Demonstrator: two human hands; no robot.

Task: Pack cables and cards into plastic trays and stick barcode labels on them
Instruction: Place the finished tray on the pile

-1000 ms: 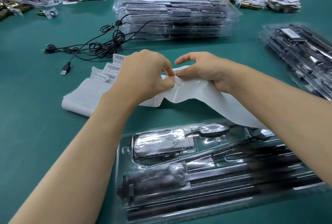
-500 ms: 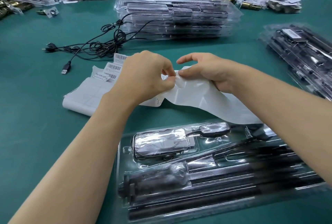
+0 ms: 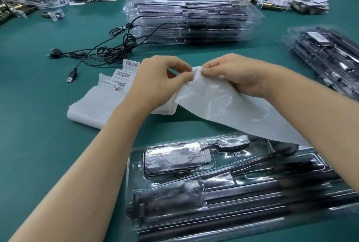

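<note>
on the green table (image 3: 29,105) i see the packed plastic tray (image 3: 134,164) nearest me and a tray stack (image 3: 190,20) beyond. the backing sheet (image 3: 223,101) hangs above the near tray. the right hand (image 3: 239,74) pinches its top edge and the left hand (image 3: 155,78) pinches a barcode label (image 3: 195,71) there. loose labels (image 3: 124,74) lie just left; bars show, the print is too blurred to read.

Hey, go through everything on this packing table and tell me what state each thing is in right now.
left hand: pinches the barcode label.
right hand: pinches the backing sheet beside the label.
barcode label: at the sheet's top edge, between both hands' fingertips.
backing sheet: lifted, drooping over the near tray.
near tray: filled, lying flat.
USB cable: loose, tangled on the table.
tray stack: piled, filled.
</note>
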